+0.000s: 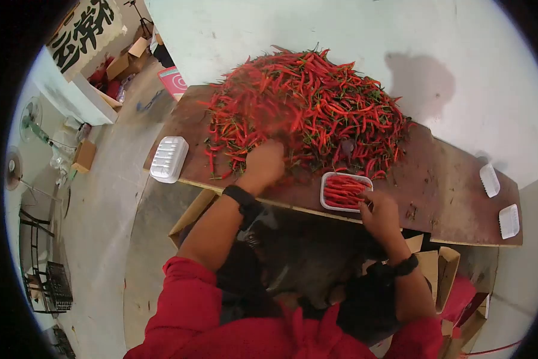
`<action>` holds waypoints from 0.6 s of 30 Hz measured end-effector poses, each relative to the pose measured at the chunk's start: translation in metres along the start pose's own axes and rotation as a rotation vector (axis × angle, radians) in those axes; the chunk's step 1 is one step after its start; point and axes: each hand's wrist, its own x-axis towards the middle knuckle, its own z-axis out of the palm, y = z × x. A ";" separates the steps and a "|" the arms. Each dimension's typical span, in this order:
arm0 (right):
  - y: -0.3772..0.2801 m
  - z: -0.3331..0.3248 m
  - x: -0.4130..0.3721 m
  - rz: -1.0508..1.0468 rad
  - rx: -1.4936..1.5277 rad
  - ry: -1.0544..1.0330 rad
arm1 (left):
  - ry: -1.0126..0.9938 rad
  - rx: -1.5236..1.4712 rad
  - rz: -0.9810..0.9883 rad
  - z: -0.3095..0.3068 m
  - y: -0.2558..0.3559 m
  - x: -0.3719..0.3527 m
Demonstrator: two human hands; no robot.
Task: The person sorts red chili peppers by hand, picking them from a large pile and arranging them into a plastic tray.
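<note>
A large heap of red chili peppers [317,102] with green stems covers the middle of the brown table. My left hand [266,163] is at the front edge of the heap, its fingers turned down and hidden, with blur just beyond it. In front of the heap, a white plastic tray [323,192] holds red chili peppers [344,190] laid side by side. At the tray's right side is my right hand [381,214], fingers curled in by the rim and the pepper ends. What it pinches, if anything, is too small to make out.
A stack of white trays [169,159] stands on the table's left end. Two more white trays, one upper [490,180] and one lower [509,221], lie at the right. A pale wall [460,36] rises behind the table. Cardboard boxes [445,275] sit below right.
</note>
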 end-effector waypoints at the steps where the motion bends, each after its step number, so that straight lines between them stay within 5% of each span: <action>1: -0.002 -0.002 0.001 -0.006 -0.002 -0.001 | 0.064 -0.026 0.013 -0.007 -0.003 -0.001; 6: -0.006 0.002 0.002 0.005 0.087 0.009 | 0.230 -0.111 0.061 -0.033 -0.013 0.000; 12: -0.009 0.016 0.002 0.036 0.400 -0.036 | -0.137 -0.573 -0.091 -0.054 0.024 -0.015; 14: -0.010 0.023 0.002 0.071 0.480 -0.063 | -0.307 -0.887 -0.015 -0.036 0.039 -0.023; 18: -0.026 0.017 0.002 0.184 0.737 -0.162 | -0.456 -1.021 0.101 -0.022 0.069 -0.040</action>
